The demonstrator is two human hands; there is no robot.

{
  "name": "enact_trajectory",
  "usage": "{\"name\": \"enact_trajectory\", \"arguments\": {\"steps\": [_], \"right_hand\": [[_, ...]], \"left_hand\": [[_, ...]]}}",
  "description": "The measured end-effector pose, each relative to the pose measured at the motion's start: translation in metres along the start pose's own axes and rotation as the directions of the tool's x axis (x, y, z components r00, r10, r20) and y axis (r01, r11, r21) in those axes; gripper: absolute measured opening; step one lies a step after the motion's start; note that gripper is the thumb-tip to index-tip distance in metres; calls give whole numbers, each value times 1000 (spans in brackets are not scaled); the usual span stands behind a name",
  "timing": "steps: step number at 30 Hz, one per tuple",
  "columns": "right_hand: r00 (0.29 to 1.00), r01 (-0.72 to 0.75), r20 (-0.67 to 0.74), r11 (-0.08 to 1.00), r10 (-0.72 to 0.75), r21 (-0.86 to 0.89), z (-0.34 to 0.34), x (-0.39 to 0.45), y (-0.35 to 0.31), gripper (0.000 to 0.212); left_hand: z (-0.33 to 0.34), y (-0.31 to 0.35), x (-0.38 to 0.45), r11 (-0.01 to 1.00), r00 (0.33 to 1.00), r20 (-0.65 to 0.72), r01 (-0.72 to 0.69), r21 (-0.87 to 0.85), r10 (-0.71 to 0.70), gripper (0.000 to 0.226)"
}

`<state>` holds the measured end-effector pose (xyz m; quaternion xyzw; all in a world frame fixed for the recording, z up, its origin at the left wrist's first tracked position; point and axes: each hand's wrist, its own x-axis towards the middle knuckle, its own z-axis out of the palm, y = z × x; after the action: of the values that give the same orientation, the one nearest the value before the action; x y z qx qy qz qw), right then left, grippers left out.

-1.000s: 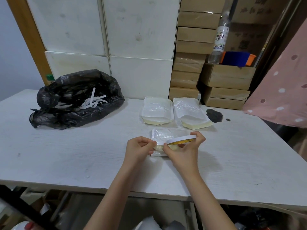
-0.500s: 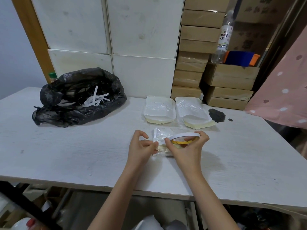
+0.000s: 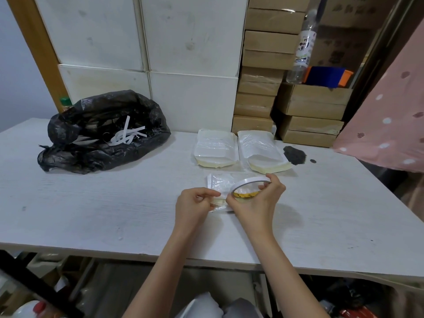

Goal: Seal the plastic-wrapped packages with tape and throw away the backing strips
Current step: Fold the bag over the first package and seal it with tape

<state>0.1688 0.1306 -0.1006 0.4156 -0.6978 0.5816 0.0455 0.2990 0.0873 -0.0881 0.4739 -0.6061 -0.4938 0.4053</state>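
My right hand [image 3: 257, 200] grips a thin white tape roll [image 3: 250, 181] with a yellow inner ring, held on edge just above a small plastic-wrapped package [image 3: 219, 183] on the white table [image 3: 114, 203]. My left hand [image 3: 195, 204] pinches the tape's loose end at the roll's left side, over the package's near edge. Two larger plastic-wrapped packages [image 3: 215, 148] [image 3: 261, 150] lie side by side behind. A black rubbish bag [image 3: 101, 131] with several white backing strips [image 3: 126, 136] in it lies at the table's far left.
Stacked brown cartons [image 3: 263, 72] and white boxes [image 3: 190, 42] stand along the table's back edge. A clear bottle [image 3: 302, 44] leans on the cartons. A dark patch [image 3: 294, 154] marks the table right of the packages. A pink spotted cloth [image 3: 390, 111] hangs at the right.
Both hands have stayed over the small package. The left hand's fingers have closed on the tape end beside the roll. The view has shifted slightly.
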Motion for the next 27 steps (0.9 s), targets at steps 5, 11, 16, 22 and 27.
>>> {"name": "enact_trajectory", "arguments": {"steps": [5,11,16,22,27], "right_hand": [[997,-70,44,998,70,-9,-3,0,0,94],[980,-126,156,992,120,31,-13,6,-4,93],[994,-107,48,989,102,104,-18,7,5,91],[999,13,36,1000,-12,-28,-12,1,9,85],[988,-124,108,989,115,82,-18,7,7,90]], "left_hand": [[1,5,-5,997,1000,13,-16,80,15,43],[2,6,-5,984,998,27,-55,170,51,50],[3,5,-5,985,999,14,-40,166,38,50],[3,3,-5,990,999,8,-33,136,33,47],[4,-2,-4,978,996,20,-84,188,82,45]]}}
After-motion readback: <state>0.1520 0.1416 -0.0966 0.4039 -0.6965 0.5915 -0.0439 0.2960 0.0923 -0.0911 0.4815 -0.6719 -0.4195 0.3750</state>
